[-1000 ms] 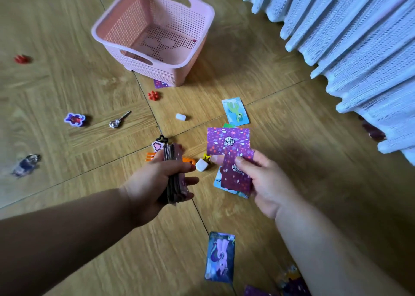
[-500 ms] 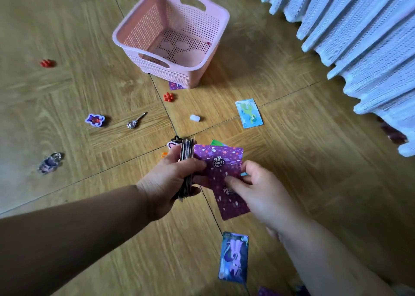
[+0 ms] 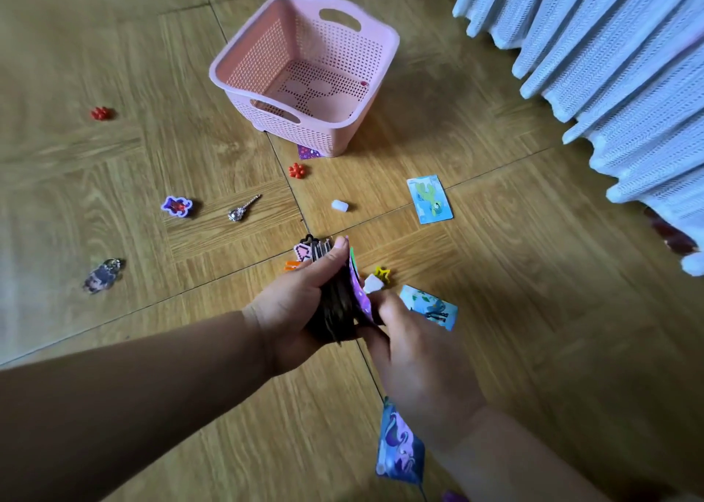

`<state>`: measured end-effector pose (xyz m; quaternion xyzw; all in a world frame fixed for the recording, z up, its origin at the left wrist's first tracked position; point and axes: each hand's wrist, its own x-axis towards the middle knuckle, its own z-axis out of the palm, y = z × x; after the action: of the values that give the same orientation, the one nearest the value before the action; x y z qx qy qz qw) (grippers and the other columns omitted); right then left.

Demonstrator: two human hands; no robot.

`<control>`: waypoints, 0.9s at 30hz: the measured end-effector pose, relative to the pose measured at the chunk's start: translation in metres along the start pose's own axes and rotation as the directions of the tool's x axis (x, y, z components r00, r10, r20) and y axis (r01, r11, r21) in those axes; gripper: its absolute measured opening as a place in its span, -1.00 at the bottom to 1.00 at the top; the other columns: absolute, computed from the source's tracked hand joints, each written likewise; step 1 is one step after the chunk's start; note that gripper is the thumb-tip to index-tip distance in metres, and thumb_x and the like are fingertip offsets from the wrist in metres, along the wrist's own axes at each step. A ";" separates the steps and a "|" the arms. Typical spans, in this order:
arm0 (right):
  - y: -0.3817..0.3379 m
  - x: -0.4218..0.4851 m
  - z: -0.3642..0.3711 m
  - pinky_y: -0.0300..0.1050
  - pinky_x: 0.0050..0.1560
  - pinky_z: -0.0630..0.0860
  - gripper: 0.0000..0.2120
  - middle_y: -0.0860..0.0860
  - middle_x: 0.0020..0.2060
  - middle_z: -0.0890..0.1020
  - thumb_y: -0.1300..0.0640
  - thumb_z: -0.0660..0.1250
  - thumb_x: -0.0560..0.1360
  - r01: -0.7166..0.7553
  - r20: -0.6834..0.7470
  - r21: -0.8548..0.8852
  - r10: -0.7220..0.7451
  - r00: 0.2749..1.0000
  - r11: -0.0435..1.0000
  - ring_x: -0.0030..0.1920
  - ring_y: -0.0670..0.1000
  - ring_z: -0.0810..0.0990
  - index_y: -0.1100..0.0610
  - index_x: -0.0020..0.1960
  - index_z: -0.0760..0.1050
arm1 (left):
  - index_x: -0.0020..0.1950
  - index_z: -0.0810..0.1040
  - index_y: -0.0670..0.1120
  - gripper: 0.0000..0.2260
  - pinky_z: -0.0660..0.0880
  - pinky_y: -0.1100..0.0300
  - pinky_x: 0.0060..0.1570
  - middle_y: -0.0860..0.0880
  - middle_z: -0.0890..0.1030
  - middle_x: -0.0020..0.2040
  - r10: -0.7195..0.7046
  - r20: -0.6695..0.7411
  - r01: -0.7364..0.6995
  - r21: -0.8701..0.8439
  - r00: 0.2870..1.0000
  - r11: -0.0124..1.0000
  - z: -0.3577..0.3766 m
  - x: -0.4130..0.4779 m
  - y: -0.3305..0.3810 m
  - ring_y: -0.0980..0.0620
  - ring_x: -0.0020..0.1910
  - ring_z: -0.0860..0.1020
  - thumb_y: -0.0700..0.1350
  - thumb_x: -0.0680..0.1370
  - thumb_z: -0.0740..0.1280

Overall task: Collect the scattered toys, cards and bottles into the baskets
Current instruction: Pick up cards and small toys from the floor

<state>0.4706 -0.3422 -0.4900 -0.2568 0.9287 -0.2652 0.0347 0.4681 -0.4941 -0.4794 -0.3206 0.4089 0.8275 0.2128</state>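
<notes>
Cards are the step in hand: your left hand (image 3: 301, 311) has its grip clenched around a thick stack of cards (image 3: 335, 311), held on edge, and your right hand (image 3: 415, 353) is pressing a purple-backed card (image 3: 358, 292) flat against that stack, its grip closed on the card's near end. The pink basket (image 3: 365, 128) stands on the floor beyond the stack, and nothing shows inside it but a small dark speck in one corner.

Loose cards remain: a light-blue one (image 3: 429, 199) just to the right of the basket's near corner, another blue one (image 3: 434, 309) much nearer you, a purple one (image 3: 400, 444) nearer still, and a purple corner (image 3: 308, 152) poking out from under the basket. Small toys, such as the red flower bead (image 3: 297, 170), lie around it.

Next, I judge, you need the right hand free to pick up the nearest blue card.
</notes>
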 end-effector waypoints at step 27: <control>-0.004 0.018 -0.022 -0.26 -0.22 0.53 -0.90 -0.07 -0.25 0.72 0.05 0.41 0.48 -0.546 0.345 0.806 0.568 0.747 0.228 -0.25 -0.12 0.65 -0.04 -0.20 0.64 | 0.01 0.55 -0.24 -0.87 0.56 -0.15 0.00 -0.20 0.63 -0.18 0.034 -0.152 -0.024 0.068 0.988 0.997 -0.014 0.005 -0.002 -0.12 -0.27 0.64 -0.29 0.52 0.26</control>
<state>0.4527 -0.3435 -0.4683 0.1493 0.6844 -0.6713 0.2423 0.4711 -0.5039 -0.4910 -0.3699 0.4558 0.7895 0.1793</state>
